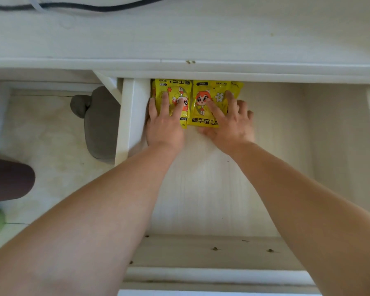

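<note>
Forearms (115,210) stretch into the drawer (201,189), left hand (165,124) and right hand (231,122) pressing spread fingers (165,100) on yellow packets (201,121) at eleven o'clock.

left hand (166,124), right hand (231,124), fingers straight

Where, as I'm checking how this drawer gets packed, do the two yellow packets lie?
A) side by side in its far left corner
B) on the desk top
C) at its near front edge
A: left packet under the left hand, right packet under the right hand, side by side at the drawer's far left.
</note>
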